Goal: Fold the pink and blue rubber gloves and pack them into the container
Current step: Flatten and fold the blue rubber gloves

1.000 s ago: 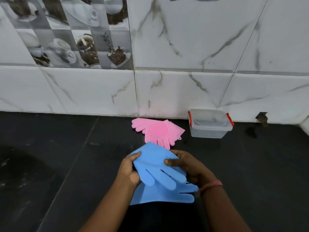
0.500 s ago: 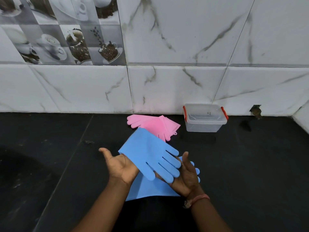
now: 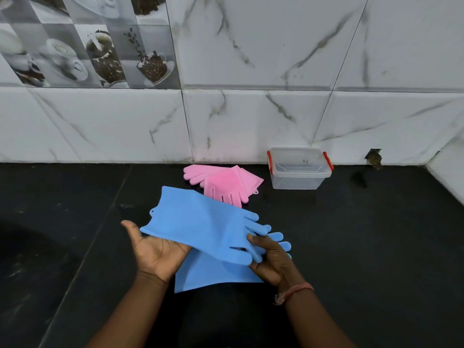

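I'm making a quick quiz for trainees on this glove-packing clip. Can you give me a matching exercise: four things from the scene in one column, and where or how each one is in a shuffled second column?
Things:
1. top blue glove
2. pink gloves
3. container
4. lower blue glove

Places or states:
A. lid on, red clips, by the wall
B. flat on the counter under the other glove
C. held across the left hand and right hand
D. lying near the wall, left of the container

Pairs: 1-C, 2-D, 3-A, 4-B
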{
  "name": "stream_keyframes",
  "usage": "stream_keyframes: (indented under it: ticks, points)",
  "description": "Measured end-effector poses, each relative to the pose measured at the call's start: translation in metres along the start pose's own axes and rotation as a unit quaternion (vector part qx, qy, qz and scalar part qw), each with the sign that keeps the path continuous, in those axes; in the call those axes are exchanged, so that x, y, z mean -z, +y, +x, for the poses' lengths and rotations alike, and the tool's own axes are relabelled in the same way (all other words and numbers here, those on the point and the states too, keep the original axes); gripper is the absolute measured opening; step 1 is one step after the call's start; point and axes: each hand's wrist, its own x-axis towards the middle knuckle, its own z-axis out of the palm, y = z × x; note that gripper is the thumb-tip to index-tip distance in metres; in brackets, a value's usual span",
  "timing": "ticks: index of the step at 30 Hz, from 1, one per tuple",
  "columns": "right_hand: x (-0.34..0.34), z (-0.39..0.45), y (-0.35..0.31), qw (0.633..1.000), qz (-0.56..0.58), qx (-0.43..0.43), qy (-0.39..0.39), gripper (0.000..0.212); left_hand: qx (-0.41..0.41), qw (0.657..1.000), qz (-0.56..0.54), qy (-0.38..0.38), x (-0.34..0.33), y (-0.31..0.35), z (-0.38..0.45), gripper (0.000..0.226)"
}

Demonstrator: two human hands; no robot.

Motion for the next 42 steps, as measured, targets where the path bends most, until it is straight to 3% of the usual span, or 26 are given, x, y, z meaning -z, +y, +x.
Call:
stream_keyframes:
  ticks: [3,5,8,11,16,21,31,42]
  points:
    - [0.015,-0.007,-0.017,0.993,-0.086,-0.021,0.078,0.032,0.009,0.999,-0.011,0.051,0.017,0.009,-0.008,0.074]
    - [0.022,-0.012,-0.028,0.986,-0.134,-0.023,0.092,0.032,0.066,0.994,-0.006,0.085,0.025,0.007,-0.011,0.072]
    - [0.031,-0.017,-0.039,0.973,-0.209,-0.011,0.096,0.038,0.197,0.973,0.082,0.089,0.025,-0.005,-0.014,0.07]
    - [0.033,-0.02,-0.046,0.96,-0.252,0.029,0.119,0.034,0.237,0.944,0.191,0.128,0.02,-0.01,-0.015,0.056]
    - [0.037,-0.015,-0.046,0.939,-0.272,0.093,0.187,0.029,0.223,0.906,0.315,0.174,0.019,-0.006,-0.013,0.036]
    - [0.045,-0.01,-0.043,0.922,-0.274,0.12,0.246,0.022,0.173,0.877,0.4,0.201,0.026,-0.007,-0.015,0.04]
    - [0.043,-0.003,-0.033,0.892,-0.309,0.146,0.297,0.021,0.106,0.87,0.436,0.204,0.032,-0.01,-0.013,0.026]
    - [0.039,-0.004,-0.034,0.817,-0.422,0.17,0.355,0.024,0.084,0.816,0.514,0.251,0.035,-0.016,-0.007,0.019]
